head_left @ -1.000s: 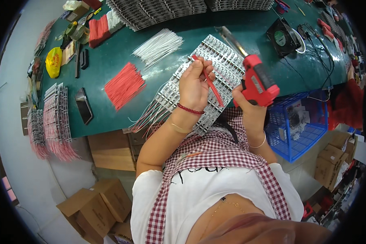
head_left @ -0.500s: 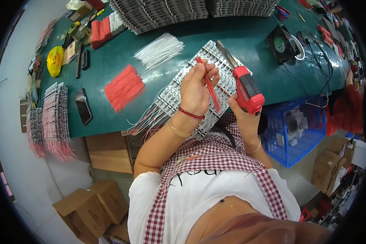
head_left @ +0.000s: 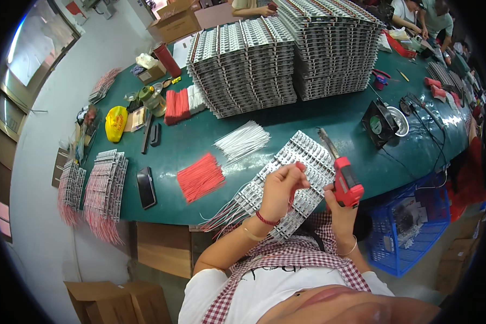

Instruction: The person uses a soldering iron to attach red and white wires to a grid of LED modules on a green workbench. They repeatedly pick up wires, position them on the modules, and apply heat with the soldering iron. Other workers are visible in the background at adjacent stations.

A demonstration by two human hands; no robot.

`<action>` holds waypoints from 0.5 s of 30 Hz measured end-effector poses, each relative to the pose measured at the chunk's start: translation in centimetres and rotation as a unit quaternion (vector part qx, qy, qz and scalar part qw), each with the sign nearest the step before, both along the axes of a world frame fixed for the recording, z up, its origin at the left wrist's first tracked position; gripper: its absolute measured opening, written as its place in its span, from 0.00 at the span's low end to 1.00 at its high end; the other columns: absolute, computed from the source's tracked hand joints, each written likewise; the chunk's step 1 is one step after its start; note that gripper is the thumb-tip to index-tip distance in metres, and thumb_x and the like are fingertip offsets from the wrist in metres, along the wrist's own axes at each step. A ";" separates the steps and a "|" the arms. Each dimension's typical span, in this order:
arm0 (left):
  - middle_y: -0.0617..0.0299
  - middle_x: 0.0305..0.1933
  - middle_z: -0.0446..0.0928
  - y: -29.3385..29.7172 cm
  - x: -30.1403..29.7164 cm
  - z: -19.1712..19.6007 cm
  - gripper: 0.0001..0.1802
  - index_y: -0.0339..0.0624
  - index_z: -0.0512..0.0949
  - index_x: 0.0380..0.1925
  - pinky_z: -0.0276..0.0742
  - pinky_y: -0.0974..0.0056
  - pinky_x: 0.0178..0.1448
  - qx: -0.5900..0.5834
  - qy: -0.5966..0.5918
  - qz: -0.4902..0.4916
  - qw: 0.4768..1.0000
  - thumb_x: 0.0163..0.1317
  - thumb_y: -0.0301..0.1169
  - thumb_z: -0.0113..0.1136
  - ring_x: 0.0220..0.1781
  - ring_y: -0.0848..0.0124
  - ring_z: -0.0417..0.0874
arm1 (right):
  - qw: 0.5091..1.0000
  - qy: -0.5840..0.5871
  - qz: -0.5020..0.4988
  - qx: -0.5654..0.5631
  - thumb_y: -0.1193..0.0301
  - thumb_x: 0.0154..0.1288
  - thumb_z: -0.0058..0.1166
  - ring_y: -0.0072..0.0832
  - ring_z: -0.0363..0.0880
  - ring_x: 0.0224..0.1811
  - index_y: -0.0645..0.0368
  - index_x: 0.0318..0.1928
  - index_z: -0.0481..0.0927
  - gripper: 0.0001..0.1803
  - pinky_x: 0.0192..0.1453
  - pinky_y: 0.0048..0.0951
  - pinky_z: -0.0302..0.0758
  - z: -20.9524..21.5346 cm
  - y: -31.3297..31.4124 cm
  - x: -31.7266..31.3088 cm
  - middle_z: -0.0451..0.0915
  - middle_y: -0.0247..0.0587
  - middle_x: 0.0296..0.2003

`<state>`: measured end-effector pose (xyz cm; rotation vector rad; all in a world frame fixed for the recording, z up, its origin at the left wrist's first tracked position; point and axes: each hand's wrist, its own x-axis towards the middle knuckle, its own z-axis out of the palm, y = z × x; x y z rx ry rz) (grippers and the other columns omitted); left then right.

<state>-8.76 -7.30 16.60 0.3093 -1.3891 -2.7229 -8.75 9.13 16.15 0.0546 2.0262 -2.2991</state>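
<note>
My left hand [head_left: 281,191] is closed, fingers pinched together, on a thin bundle of red wires [head_left: 292,197], mostly hidden behind the fingers. It hovers over a pale grid-like panel of small parts [head_left: 313,156], which lies slanted at the table edge. Loose red and white wires [head_left: 224,215] trail from the panel's left end. My right hand [head_left: 341,216] is wrapped round a red and black soldering gun [head_left: 348,183], its metal tip pointing away from me beside the panel. Left of the panel lie a pile of red wires [head_left: 201,177] and a pile of white wires [head_left: 243,141].
Tall stacks of panels [head_left: 243,75] stand at the back of the green table [head_left: 162,216]. Further left are a phone [head_left: 146,187], wired panels [head_left: 103,186] and a yellow bag [head_left: 116,123]. A black fan [head_left: 377,123] stands right; below is a blue crate [head_left: 394,254].
The view has tilted up, showing more of the far table and people beyond. My left hand has turned, its fingers now hiding most of the red wires. My right hand still holds the soldering gun.
</note>
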 end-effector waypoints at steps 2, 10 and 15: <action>0.59 0.32 0.80 0.7 0.5 0.0 0.12 0.29 0.78 0.41 0.79 0.71 0.40 -0.165 0.024 -0.052 0.985 0.68 0.28 0.51 0.31 0.75 0.82 | 1.000 -0.006 0.030 0.003 0.77 0.60 0.60 0.16 0.76 0.40 0.60 0.41 0.78 0.09 0.45 0.19 0.72 0.7 0.7 0.0 0.79 0.29 0.37; 0.57 0.27 0.78 3.1 1.5 0.4 0.07 0.28 0.79 0.35 0.75 0.70 0.33 -0.437 0.087 -0.047 0.894 0.62 0.19 0.53 0.28 0.72 0.81 | 0.997 0.060 0.036 -0.018 0.76 0.58 0.62 0.15 0.77 0.37 0.63 0.49 0.72 0.19 0.43 0.20 0.75 -0.6 1.2 -0.3 0.80 0.32 0.35; 0.57 0.26 0.78 3.6 1.3 1.3 0.06 0.30 0.79 0.35 0.74 0.70 0.32 -0.498 0.113 -0.070 0.857 0.61 0.19 0.54 0.26 0.72 0.81 | 0.992 0.107 0.055 0.025 0.76 0.58 0.62 0.18 0.78 0.37 0.63 0.53 0.71 0.22 0.41 0.23 0.75 -0.8 2.3 -0.5 0.80 0.36 0.34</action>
